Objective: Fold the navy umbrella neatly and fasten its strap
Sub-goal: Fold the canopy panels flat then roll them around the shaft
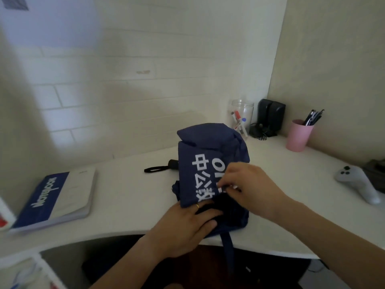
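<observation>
The navy umbrella (208, 151) lies collapsed on the white desk (129, 190), its cloth bunched in loose folds with white lettering on top. Its black handle with a wrist loop (160, 168) sticks out to the left. A navy strap (228, 247) hangs from the cloth over the desk's front edge. My left hand (183, 228), a ring on one finger, presses the near end of the cloth down. My right hand (248, 186) pinches a fold of the cloth beside the lettering.
A blue and white notebook (60, 197) lies at the left. At the back right stand a clear jar with markers (241, 115), black speakers (270, 117) and a pink pen cup (299, 134). A white game controller (356, 182) lies at the right.
</observation>
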Demonstrator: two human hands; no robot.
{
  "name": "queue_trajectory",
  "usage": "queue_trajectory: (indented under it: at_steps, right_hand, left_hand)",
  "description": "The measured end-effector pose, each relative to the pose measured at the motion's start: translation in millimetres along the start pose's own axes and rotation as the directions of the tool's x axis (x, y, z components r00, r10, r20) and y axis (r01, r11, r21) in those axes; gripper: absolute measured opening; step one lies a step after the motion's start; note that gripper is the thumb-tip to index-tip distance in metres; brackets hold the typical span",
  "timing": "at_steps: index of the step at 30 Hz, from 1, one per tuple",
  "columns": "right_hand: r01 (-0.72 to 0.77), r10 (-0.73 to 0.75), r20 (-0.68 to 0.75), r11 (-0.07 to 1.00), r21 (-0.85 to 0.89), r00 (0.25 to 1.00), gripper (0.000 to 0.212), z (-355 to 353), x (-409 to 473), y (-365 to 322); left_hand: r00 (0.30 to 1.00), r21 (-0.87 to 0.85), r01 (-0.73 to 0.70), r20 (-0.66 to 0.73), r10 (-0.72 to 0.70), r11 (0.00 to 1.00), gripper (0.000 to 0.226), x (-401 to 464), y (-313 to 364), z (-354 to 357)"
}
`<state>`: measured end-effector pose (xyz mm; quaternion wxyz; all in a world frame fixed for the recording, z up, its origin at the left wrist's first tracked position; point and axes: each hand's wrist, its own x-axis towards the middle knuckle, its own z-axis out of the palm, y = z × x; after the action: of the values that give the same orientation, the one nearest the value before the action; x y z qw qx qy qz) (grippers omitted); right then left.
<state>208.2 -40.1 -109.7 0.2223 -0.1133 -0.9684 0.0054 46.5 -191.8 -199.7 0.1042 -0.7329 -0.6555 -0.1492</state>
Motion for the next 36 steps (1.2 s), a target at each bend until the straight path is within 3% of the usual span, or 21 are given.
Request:
queue_trajectory:
  at_steps: [4,6,8,10,11,12,13,14,15,16,19,21,23,24,26,27,28,32,36]
  right_hand:
    - [0.005,-0.005,0.008,0.999,-0.054,1.000,0.024,29.5,-31.6,-9.3]
    - [-0.015,0.015,-0.002,0.999,-0.045,1.000,0.026,38.9,-37.8,-7.6]
    - [-0.009,0.010,0.005,0.999,-0.043,1.000,0.029,46.6,-42.3,-5.8]
    - [0.003,-0.002,0.024,0.999,-0.053,1.000,0.031,52.5,-46.0,-6.6]
    - [0.016,-0.015,0.030,0.998,-0.060,0.999,0.030,54.9,-47.3,-6.7]
    - [0.028,-0.026,0.028,0.998,-0.063,0.999,0.028,56.1,-48.0,-6.8]
    - [0.032,-0.031,0.031,0.998,-0.054,0.999,0.027,56.0,-48.3,-7.2]
    - [0.026,-0.025,0.040,0.999,-0.030,0.999,0.029,54.0,-48.4,-8.1]
    - [0.015,-0.015,0.037,1.000,0.007,0.999,0.031,52.6,-49.1,-7.8]
    - [-0.013,0.012,0.029,0.998,0.068,1.000,0.031,51.5,-50.6,-7.2]
    - [-0.158,0.198,-0.090,0.930,0.333,0.976,0.017,49.9,-57.2,-7.4]
    - [-0.248,0.365,-0.183,0.851,0.462,0.913,0.029,58.1,-60.2,-1.9]
    - [-0.288,0.471,-0.187,0.759,0.584,0.862,0.050,62.5,-58.7,2.3]
    - [-0.284,0.510,-0.143,0.666,0.689,0.848,0.057,60.4,-55.7,4.6]
    - [-0.345,0.587,0.096,0.330,0.879,0.804,0.055,48.9,-46.4,7.6]
    - [-0.404,0.588,0.225,0.192,0.894,0.777,0.048,40.8,-40.9,7.6]
    - [-0.462,0.568,0.318,0.126,0.878,0.759,0.040,33.7,-36.9,7.3]
    - [-0.500,0.546,0.383,0.078,0.863,0.745,0.018,29.9,-33.1,11.7]
    - [-0.447,0.589,0.350,0.023,0.894,0.728,0.012,34.2,-44.5,18.9]
  left_hand:
    - [0.999,0.019,0.022,-0.044,-0.021,1.000,0.044,-13.9,8.5,1.5]
    - [0.970,-0.044,0.094,-0.219,-0.101,0.995,0.034,-21.4,11.4,-5.3]
    - [0.842,-0.163,0.166,-0.490,-0.226,0.973,0.021,-21.3,12.9,-20.5]
    - [0.632,-0.393,0.269,-0.617,-0.469,0.879,0.018,-3.3,9.9,-45.4]
    - [0.544,-0.564,0.325,-0.545,-0.638,0.759,0.030,12.8,1.1,-57.2]
    - [0.505,-0.730,0.380,-0.350,-0.789,0.568,0.050,31.5,-10.1,-69.5]
    - [0.501,-0.850,0.410,-0.093,-0.860,0.331,0.071,47.7,-21.6,-81.1]
    - [0.530,-0.901,0.413,0.119,-0.840,0.133,0.085,59.9,-33.0,-89.1]
    - [0.584,-0.911,0.411,0.222,-0.781,0.048,0.086,69.1,-44.1,-92.6]
    - [0.629,-0.914,0.403,0.242,-0.739,0.044,0.073,74.1,-49.9,-94.0]
    - [0.664,-0.936,0.343,0.183,-0.725,0.077,0.037,72.9,-39.5,-91.8]
    - [0.709,-0.965,0.262,0.200,-0.676,-0.011,0.029,57.1,-26.4,-83.7]
    - [0.741,-0.967,0.255,0.195,-0.643,0.000,0.030,41.8,-16.0,-72.9]
    - [0.754,-0.964,0.265,0.190,-0.628,0.027,0.034,35.7,-13.6,-69.2]
    - [0.783,-0.955,0.290,0.202,-0.588,0.058,0.038,24.2,-11.3,-61.0]
    - [0.794,-0.947,0.308,0.203,-0.573,0.091,0.039,20.1,-12.0,-58.8]
    - [0.798,-0.932,0.332,0.197,-0.570,0.142,0.040,15.9,-15.1,-55.7]
    - [0.801,-0.871,0.393,0.169,-0.574,0.294,0.053,10.1,-25.8,-48.9]
    - [0.794,-0.849,0.421,0.175,-0.582,0.320,0.058,3.3,-38.1,-40.2]
